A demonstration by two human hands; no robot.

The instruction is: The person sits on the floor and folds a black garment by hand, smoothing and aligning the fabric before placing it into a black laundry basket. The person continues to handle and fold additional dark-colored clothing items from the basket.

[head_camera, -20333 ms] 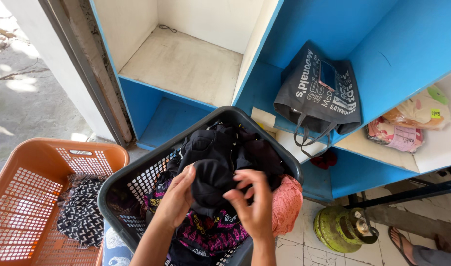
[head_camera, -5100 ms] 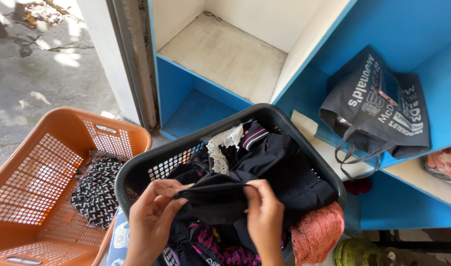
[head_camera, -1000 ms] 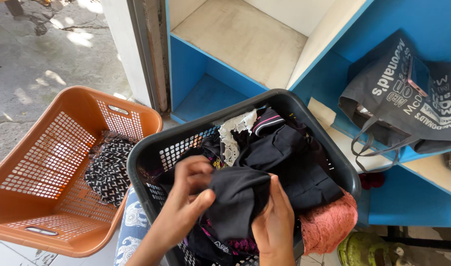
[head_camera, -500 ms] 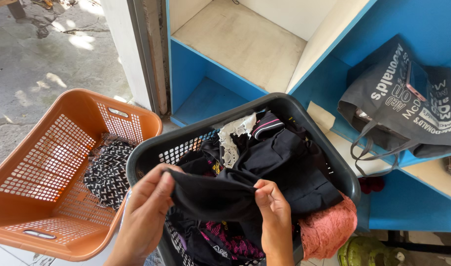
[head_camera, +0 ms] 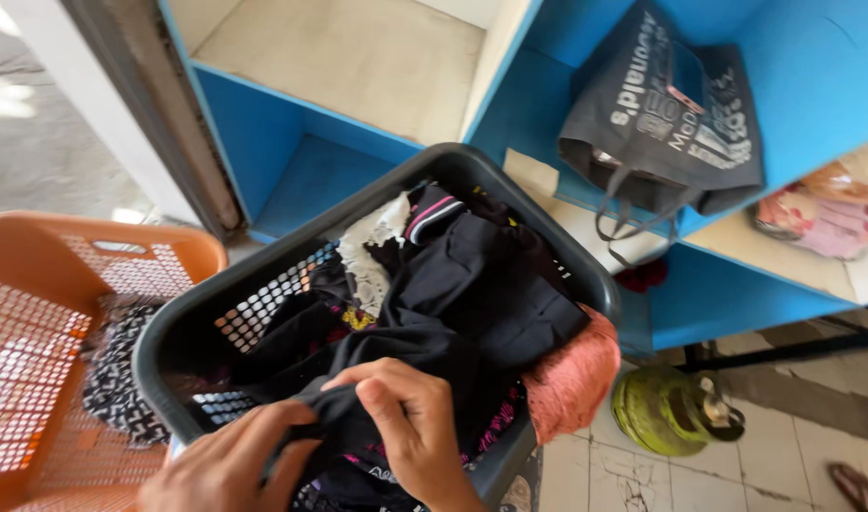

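Head view looks straight down and both hands are deep in the laundry: the left hand point(head_camera: 230, 465) has its grip pinched on a fold of the black garment point(head_camera: 396, 370), fingers curled into the cloth at the near edge of the dark grey basket point(head_camera: 173, 332), and the right hand point(head_camera: 410, 427) sits just beside it, thumb and fingers pressed together on the same black fabric. That garment lies on top of the pile inside the basket, bunched up toward the near rim where the hands have it. Further back in the pile, a white lace piece point(head_camera: 368, 251) shows against the far-left wall, and a dark top with a pink-striped collar point(head_camera: 429, 213) sits right next to it. An orange-pink knitted cloth point(head_camera: 576, 379) hangs over the basket's right rim. Off to the left, the orange basket point(head_camera: 36, 303) stands touching the grey one, with a black-and-white patterned cloth point(head_camera: 121, 379) inside. Behind it all, the blue shelf unit point(head_camera: 263, 142) carries a dark tote bag point(head_camera: 666, 123), and a green gas cylinder point(head_camera: 666, 412) stands on the tiled floor at right.
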